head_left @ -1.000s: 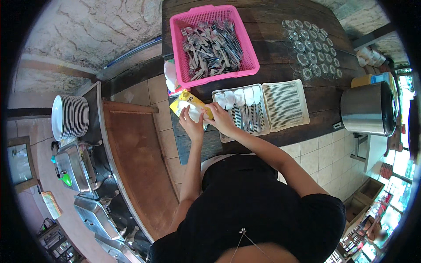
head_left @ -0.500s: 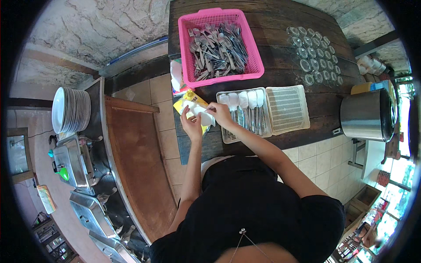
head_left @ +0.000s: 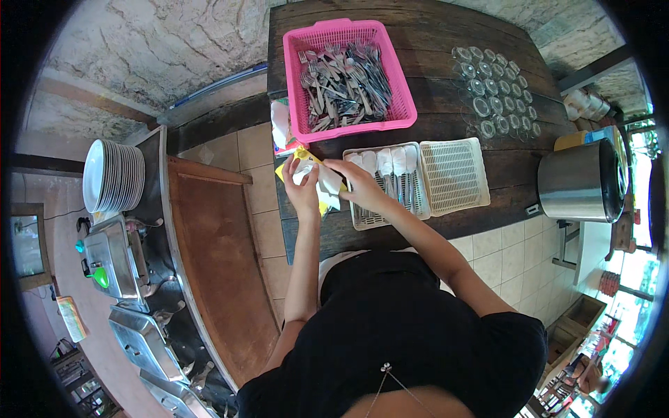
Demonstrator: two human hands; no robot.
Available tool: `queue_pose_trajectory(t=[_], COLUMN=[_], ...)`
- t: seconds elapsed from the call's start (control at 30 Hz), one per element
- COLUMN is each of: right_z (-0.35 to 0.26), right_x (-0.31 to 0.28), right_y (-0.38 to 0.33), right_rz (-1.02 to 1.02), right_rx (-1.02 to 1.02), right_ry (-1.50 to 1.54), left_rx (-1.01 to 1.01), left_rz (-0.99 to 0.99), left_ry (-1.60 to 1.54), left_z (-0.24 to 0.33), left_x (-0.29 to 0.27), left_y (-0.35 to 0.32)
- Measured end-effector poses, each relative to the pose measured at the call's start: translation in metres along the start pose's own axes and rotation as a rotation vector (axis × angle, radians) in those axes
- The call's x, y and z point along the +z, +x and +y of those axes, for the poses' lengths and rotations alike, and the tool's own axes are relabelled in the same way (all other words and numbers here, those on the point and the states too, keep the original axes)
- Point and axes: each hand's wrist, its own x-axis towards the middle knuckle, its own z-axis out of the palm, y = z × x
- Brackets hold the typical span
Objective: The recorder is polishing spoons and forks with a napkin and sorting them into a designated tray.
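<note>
Napkin [head_left: 327, 184], white, is pinched by the fingers of our left hand [head_left: 303, 191] and right hand [head_left: 359, 186]; we have it over a yellow pack [head_left: 301, 154] on the table [head_left: 439, 42], left of the cutlery tray [head_left: 364, 222].

A white paper sheet [head_left: 329, 187], creased and loosely bent, is held between the left hand [head_left: 304, 198] and right hand [head_left: 359, 187]. A yellow packet [head_left: 301, 152] shows behind it, at the desk's [head_left: 435, 66] left edge. Just right, white-wrapped cutlery [head_left: 398, 160] lies lengthwise in a pale slotted tray [head_left: 364, 221].
</note>
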Motion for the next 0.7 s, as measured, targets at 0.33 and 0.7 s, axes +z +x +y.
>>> queue_pose_trajectory(t=[0.33, 0.7], right_z=[0.024, 0.001], right_x=[0.011, -0.01], right_y=[0.001, 0.003], right_rz=[0.273, 0.449], right_rx=[0.651, 0.794], right_ry=[0.918, 1.377], left_rx=[0.172, 0.381], left_rz=[-0.049, 0.194], left_ry=[-0.001, 0.455], left_z=[-0.026, -0.031], left_x=[-0.006, -0.001], left_y=[-0.002, -0.034])
